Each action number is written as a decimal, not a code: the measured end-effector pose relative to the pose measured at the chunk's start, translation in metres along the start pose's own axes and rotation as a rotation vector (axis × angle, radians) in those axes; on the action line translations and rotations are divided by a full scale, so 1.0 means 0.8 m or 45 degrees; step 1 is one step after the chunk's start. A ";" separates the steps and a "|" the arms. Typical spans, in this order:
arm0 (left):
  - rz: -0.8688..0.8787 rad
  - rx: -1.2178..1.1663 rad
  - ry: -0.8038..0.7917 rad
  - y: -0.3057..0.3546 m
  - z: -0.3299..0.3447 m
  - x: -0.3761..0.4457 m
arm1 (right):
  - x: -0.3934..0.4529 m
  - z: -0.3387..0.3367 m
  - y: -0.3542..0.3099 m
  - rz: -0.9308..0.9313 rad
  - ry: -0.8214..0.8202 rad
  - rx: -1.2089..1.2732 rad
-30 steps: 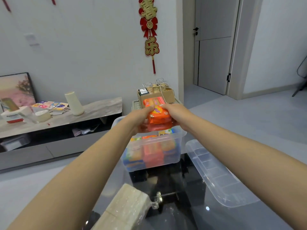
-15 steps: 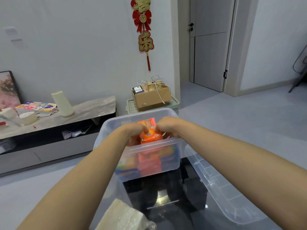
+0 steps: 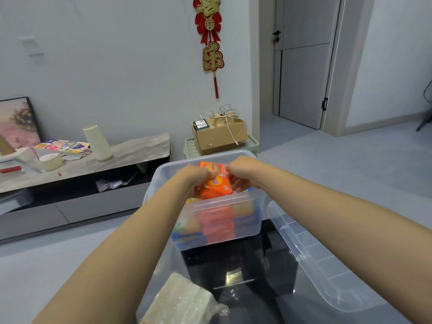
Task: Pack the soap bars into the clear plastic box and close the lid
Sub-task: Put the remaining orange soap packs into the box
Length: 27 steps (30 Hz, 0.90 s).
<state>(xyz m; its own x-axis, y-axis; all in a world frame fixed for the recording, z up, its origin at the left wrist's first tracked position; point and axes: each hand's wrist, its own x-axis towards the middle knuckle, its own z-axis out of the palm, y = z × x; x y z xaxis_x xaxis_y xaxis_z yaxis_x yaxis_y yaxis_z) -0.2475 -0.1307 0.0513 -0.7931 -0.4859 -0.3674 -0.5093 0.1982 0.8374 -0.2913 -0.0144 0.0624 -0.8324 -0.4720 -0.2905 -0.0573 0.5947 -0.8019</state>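
Note:
A clear plastic box stands on the far end of a dark glass table. Through its front wall I see several wrapped soap bars, orange, red and blue. My left hand and my right hand reach into the open top from either side. Together they grip a stack of orange-wrapped soap bars, held just inside the rim. The box's clear lid lies flat on the table to the right of the box.
A plastic-wrapped pale block lies at the table's near edge. Beyond the table stand a low TV cabinet with a cream vase and clutter, and a cardboard box on a crate. Grey floor stretches right toward a door.
Both hands have lowered the orange soap stack from above the box down into its open top. The head view has tilted downward a little.

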 end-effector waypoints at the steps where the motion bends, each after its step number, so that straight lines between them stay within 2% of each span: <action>1: 0.025 -0.021 -0.011 0.004 0.008 -0.003 | 0.000 -0.007 0.000 -0.017 0.075 -0.004; 3: 0.049 0.028 -0.042 0.013 0.025 -0.007 | 0.000 -0.022 0.000 -0.058 0.163 -0.047; 6: 0.032 0.205 -0.072 0.015 0.042 -0.010 | -0.003 -0.032 0.004 -0.101 0.159 -0.159; 9: 0.053 0.349 -0.045 0.011 0.046 -0.009 | -0.002 -0.027 0.003 -0.115 0.145 -0.470; 11: 0.099 0.567 -0.065 0.011 0.050 -0.010 | -0.001 -0.025 0.004 -0.119 0.180 -0.594; 13: 0.160 0.789 -0.022 0.010 0.050 -0.011 | 0.001 -0.025 0.006 -0.139 0.151 -0.696; 16: 0.207 0.890 -0.024 0.006 0.049 -0.008 | 0.001 -0.023 0.007 -0.131 0.081 -0.840; 20: 0.224 0.700 0.000 0.002 0.046 -0.009 | -0.001 -0.026 0.008 -0.132 0.073 -0.909; 23: 0.348 0.504 0.068 0.003 0.040 -0.021 | -0.007 -0.027 0.017 -0.217 0.137 -0.657; 27: 0.633 0.392 0.261 -0.012 0.024 -0.071 | -0.048 -0.016 0.036 -0.496 0.326 -0.435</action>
<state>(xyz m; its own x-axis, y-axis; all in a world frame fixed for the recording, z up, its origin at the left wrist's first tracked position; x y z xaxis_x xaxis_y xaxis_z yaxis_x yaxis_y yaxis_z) -0.2042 -0.0888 0.0559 -0.8955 -0.4199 0.1478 -0.1926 0.6648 0.7217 -0.2680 0.0289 0.0572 -0.8186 -0.5511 0.1621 -0.5257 0.6051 -0.5979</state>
